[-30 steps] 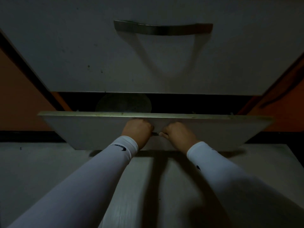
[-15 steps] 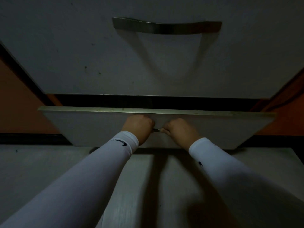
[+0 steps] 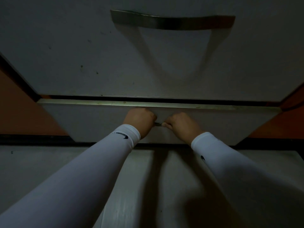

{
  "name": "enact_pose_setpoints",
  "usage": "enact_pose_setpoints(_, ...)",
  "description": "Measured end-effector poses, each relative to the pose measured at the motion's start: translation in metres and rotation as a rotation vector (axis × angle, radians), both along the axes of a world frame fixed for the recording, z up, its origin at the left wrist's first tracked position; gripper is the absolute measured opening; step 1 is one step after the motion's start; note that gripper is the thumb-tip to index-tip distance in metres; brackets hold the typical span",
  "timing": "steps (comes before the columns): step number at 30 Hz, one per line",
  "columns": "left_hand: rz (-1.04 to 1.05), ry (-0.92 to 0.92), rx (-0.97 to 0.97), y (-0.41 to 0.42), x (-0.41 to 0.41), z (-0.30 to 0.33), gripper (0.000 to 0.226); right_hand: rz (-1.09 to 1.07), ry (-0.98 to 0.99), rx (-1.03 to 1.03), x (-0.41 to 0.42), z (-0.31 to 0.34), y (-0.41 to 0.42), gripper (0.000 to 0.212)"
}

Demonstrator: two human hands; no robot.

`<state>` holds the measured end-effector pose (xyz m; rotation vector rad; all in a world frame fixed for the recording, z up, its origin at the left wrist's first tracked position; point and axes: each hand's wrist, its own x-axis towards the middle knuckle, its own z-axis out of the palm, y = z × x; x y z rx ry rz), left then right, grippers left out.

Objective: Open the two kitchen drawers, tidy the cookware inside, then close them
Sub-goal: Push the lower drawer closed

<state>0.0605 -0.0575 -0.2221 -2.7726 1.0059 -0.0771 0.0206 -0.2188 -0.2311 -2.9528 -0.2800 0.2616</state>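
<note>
Head view: lower drawer (image 3: 92,122), nearly shut beneath upper drawer (image 3: 82,46). Our left hand (image 3: 139,120) and right hand (image 3: 181,125) each grip its handle (image 3: 158,123), closed. We judge it stiff, heavy; hold centrally.

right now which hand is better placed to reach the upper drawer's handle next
Probably the right. Both hands grip the lower drawer's handle, but the upper handle lies up and to the right, more in line with the right hand. The edge is slight.
</note>
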Motion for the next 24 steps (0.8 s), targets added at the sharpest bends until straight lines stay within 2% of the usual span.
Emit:
enact_pose_setpoints(9, -0.015, 0.020, 0.023, 0.000, 0.009, 0.002, 0.019, 0.033, -0.063, 0.027, 0.009, -0.007, -0.005, 0.035)
enact_pose_setpoints(24, 0.007, 0.035, -0.012, -0.001, 0.018, 0.001, 0.017, 0.007, -0.039, 0.007, 0.019, -0.007, -0.004, 0.035)
